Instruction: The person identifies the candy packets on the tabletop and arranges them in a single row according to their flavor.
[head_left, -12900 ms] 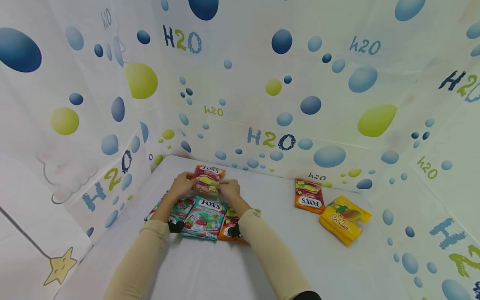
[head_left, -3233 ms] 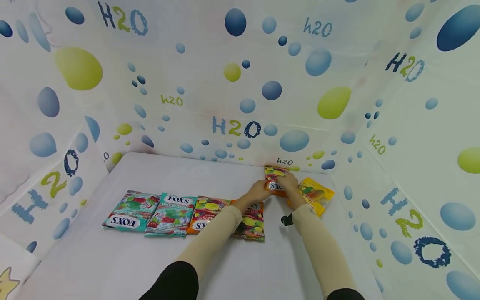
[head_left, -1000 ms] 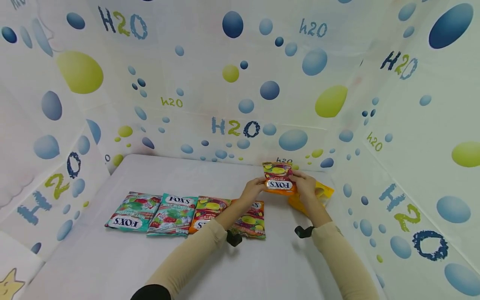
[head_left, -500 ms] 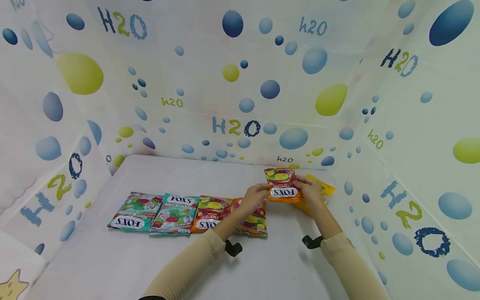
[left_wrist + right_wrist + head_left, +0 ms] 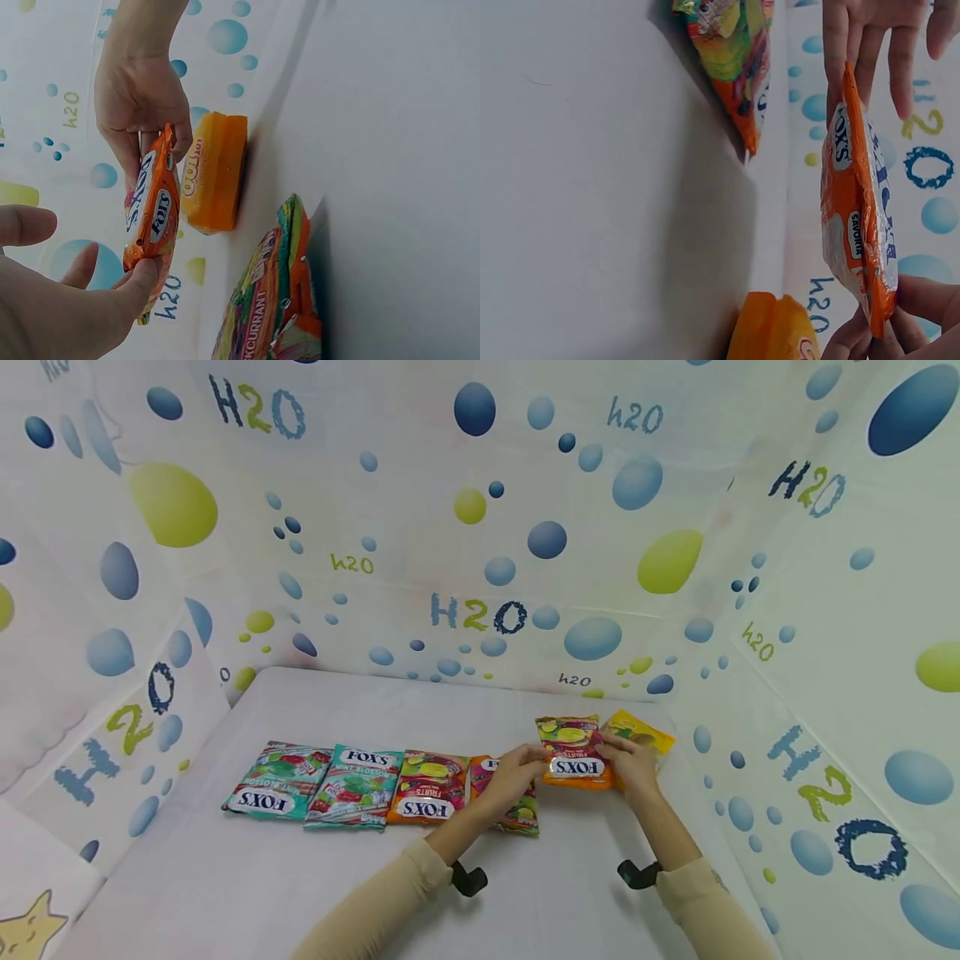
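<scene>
An orange-and-red FOX'S fruits candy bag (image 5: 573,753) is held above the table's right part. My right hand (image 5: 632,762) pinches its right edge between thumb and fingers, as the right wrist view shows. At the opposite edge, the straight fingers of my left hand (image 5: 513,783) touch the bag, thumb standing apart from it. Below my left forearm lies another fruits bag (image 5: 525,814), partly covered by the arm. Three more bags lie to its left in a row: a fruits bag (image 5: 429,787) and two teal mint blossom bags, one upright (image 5: 356,787), one turned (image 5: 279,781).
A yellow bag (image 5: 637,731) with a mango picture lies behind my right hand, partly hidden. The white table (image 5: 360,702) ends at a wall (image 5: 420,510) printed with bubbles and H2O. Side walls stand left and right.
The fruits bag was lifted from the far right and has come nearer, lower in view, between both hands. Earlier, another fruits bag was handled at the left; the row has since grown rightward.
</scene>
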Tool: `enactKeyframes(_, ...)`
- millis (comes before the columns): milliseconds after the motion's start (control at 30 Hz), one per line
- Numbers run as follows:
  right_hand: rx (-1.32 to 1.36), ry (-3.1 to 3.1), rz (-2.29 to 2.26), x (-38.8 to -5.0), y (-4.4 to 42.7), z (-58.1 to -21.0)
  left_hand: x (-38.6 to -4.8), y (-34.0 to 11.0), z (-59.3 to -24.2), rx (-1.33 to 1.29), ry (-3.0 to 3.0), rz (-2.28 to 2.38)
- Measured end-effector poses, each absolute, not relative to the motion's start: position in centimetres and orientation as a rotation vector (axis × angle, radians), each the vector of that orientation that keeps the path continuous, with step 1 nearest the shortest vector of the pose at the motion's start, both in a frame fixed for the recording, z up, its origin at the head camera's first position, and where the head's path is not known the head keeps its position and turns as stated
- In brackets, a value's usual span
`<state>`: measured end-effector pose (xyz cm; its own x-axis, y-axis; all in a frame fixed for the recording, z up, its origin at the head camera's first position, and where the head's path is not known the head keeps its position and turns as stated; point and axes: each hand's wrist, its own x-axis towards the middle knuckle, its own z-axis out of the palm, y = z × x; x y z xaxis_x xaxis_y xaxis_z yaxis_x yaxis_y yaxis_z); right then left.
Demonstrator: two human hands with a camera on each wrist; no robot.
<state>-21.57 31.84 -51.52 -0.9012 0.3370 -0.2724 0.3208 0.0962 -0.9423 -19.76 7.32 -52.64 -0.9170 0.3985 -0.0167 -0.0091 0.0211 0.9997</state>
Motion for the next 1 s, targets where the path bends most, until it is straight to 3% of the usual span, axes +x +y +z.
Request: enactKeyframes(1000,-0.67,-2.422,1.944,-17.3,32.4,-55.7,-16.7,6.8,-56.3,0.396,2.053,1.888)
